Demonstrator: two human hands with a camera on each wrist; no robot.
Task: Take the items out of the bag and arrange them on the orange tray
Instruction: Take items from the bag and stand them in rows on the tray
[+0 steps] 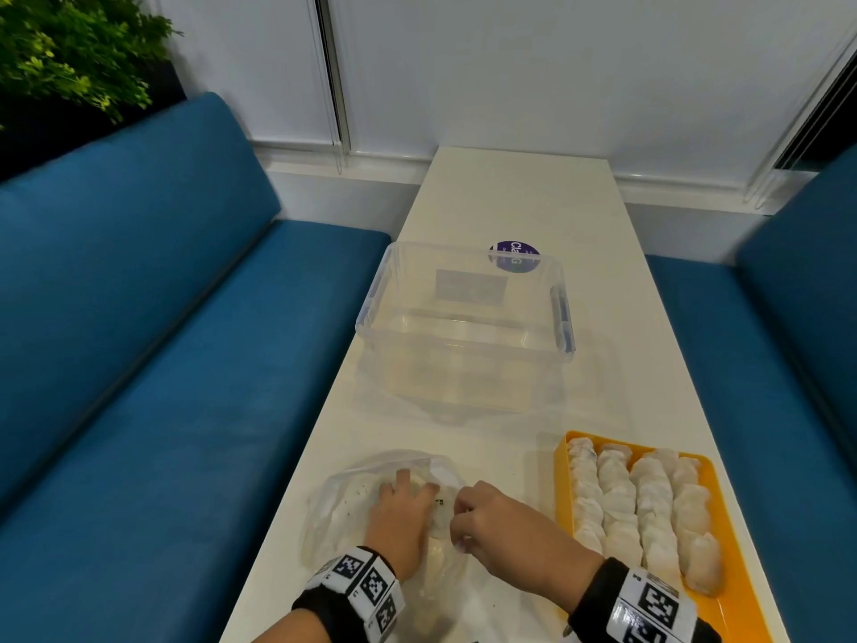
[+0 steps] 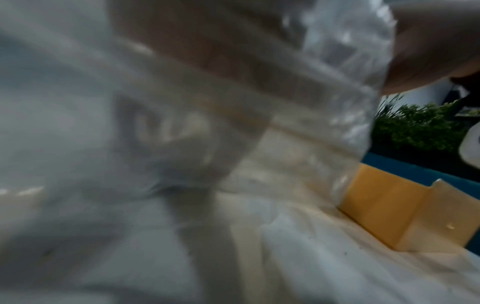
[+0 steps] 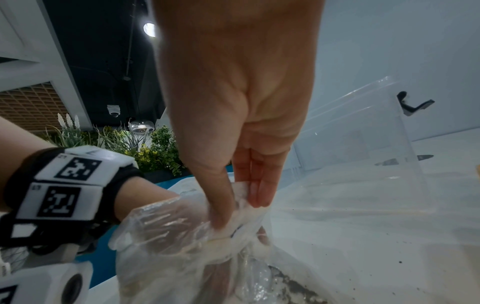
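Observation:
A clear plastic bag [image 1: 338, 512] lies on the white table's near end. My left hand [image 1: 399, 517] is pushed inside it, over pale dumplings showing dimly through the film. In the right wrist view the left hand [image 3: 161, 224] is wrapped in the plastic, and whether it holds a dumpling is hidden. My right hand [image 1: 457, 522] pinches the bag's mouth edge [image 3: 249, 207] between thumb and fingers. To the right stands the orange tray [image 1: 563, 480] with several rows of white dumplings [image 1: 649, 503]. The blurred left wrist view shows bag film [image 2: 337, 82] and the tray's corner [image 2: 376, 205].
An empty clear storage bin [image 1: 463, 327] stands mid-table beyond the bag, with a round purple sticker [image 1: 514, 256] behind it. Blue bench seats [image 1: 162, 341] flank the narrow table on both sides. A green plant [image 1: 69, 53] is at far left.

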